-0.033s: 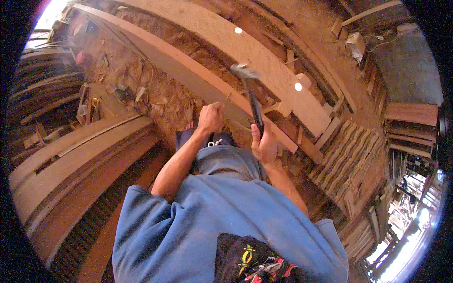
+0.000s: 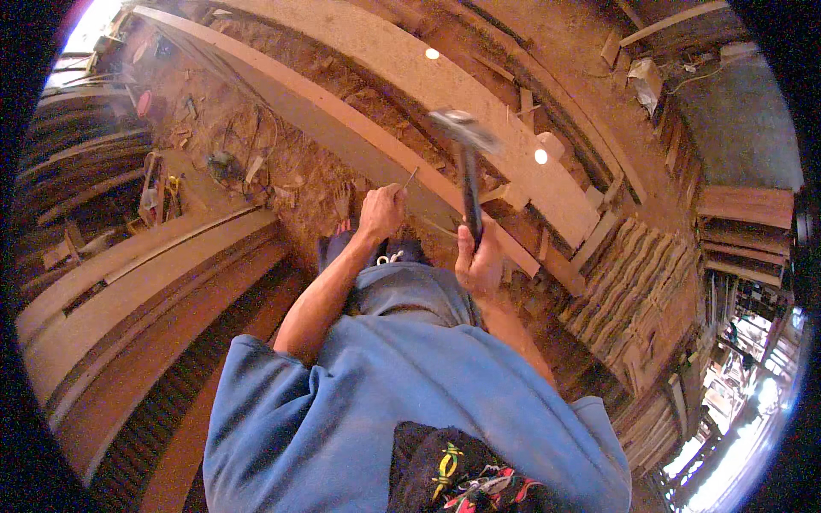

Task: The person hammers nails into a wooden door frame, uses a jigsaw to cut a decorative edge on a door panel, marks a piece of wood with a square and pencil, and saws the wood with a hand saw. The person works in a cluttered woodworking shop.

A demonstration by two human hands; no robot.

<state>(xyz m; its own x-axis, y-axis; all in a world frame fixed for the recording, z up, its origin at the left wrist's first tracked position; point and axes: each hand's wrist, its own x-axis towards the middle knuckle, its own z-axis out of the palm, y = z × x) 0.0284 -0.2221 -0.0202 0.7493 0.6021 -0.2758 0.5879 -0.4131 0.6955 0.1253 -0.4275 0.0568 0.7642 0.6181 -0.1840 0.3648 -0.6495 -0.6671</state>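
My right hand (image 2: 481,261) is closed round the dark handle of a hammer (image 2: 469,184). The hammer's metal head is raised above the boards and smeared by motion. Nearer the middle, my left hand (image 2: 382,212) is closed on a thin nail-like rod (image 2: 412,176). The rod slants up and right from the fingers, with its tip by the edge of a long wooden beam (image 2: 342,111). I cannot tell whether that tip touches the wood. The hammer head is apart from both the rod and my left hand.
A wide pale plank (image 2: 479,98) with two bright light spots lies beyond the beam. Stacked long boards (image 2: 171,256) stand at the left. Rough-edged planks (image 2: 637,291) are piled at the right. Shavings and scraps cover the ground (image 2: 248,141) around a bare foot (image 2: 344,201).
The hammer head has swung a little to the right, and its handle stands more upright. My left hand and the rod look unmoved.
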